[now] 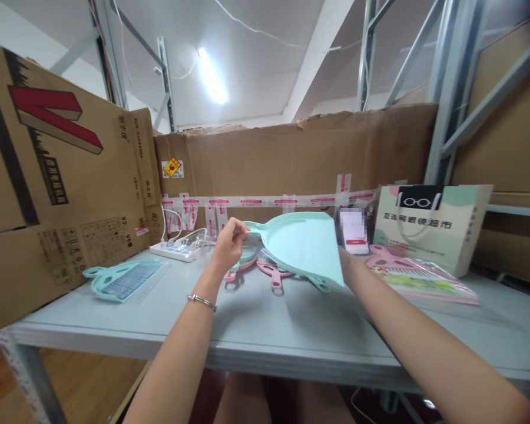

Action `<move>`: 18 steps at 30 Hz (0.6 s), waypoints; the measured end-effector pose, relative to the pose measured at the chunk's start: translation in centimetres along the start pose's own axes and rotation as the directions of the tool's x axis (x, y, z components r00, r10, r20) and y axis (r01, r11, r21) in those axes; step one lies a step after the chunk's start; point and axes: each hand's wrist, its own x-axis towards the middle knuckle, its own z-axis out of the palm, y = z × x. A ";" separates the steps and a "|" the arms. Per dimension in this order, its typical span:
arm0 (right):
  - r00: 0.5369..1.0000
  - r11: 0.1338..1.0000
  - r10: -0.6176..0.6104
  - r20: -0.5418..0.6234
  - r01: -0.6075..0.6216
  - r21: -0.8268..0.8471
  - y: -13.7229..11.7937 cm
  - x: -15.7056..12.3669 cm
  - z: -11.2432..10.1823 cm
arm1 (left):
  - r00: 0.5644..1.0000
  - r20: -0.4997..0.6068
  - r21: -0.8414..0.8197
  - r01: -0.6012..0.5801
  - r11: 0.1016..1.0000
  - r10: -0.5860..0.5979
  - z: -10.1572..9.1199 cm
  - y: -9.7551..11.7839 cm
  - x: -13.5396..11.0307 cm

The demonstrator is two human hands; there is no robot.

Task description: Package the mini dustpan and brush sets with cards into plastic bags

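Observation:
A mint-green dustpan (304, 241) is held up above the table, tilted, with its wide edge to the right. My left hand (230, 241) is closed on its handle at the left. My right hand (348, 265) reaches behind the pan's right edge; its fingers are hidden, so I cannot tell how it holds the pan. Beneath and behind the pan lie more dustpans or brushes: a pink handle (274, 274) sticks out toward me, and a green handle (320, 284) shows near the pan's lower edge, partly covered.
On the left lies a bagged mint dustpan-and-brush set (123, 280). A power strip (176, 251) stands at the back left. At right are a bagged pink set (424, 280), a phone (354, 229) and a paper bag (428, 227). Cardboard (265, 159) walls the back.

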 end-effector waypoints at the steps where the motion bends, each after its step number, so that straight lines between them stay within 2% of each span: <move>1: 0.998 0.999 0.030 0.052 -0.032 0.044 -0.4 0.0 -0.1 | 1.000 -0.002 0.004 -0.003 1.000 0.003 -0.1 -0.1 0.0; 3: 0.990 0.992 0.064 0.124 -0.077 0.099 -1.0 0.0 -0.6 | 1.000 -0.006 0.002 0.007 1.000 -0.007 -0.1 -0.3 0.0; 6: 0.995 0.994 0.063 0.076 -0.069 0.086 -0.8 0.2 -2.3 | 0.999 -0.013 -0.011 0.051 0.999 -0.051 -0.1 -0.6 0.0; 10: 0.980 0.983 0.177 0.089 -0.181 0.031 0.3 0.3 -4.2 | 0.999 -0.017 0.006 0.037 0.999 -0.037 -0.1 -0.9 0.0; 12: 0.981 0.976 0.169 0.096 -0.180 0.126 0.5 0.5 -3.9 | 0.999 -0.039 0.024 0.009 1.000 -0.008 0.1 -0.9 0.0; 14: 0.990 0.960 0.124 0.070 -0.138 0.244 0.4 0.6 -2.6 | 0.987 -0.158 0.008 0.011 1.000 -0.010 0.4 -0.7 -0.1; 16: 0.997 0.943 0.077 0.022 -0.080 0.323 0.2 0.6 -0.8 | 0.940 -0.315 -0.088 0.109 0.990 -0.131 0.9 -0.6 -0.1; 17: 0.998 0.934 0.058 0.000 -0.055 0.352 0.1 0.6 0.1 | 0.907 -0.340 -0.174 0.200 0.964 -0.249 1.2 -0.5 -0.2; 18: 0.999 0.927 0.048 -0.013 -0.040 0.373 0.0 0.6 0.9 | 0.876 -0.300 -0.262 0.304 0.916 -0.377 1.4 -0.5 -0.3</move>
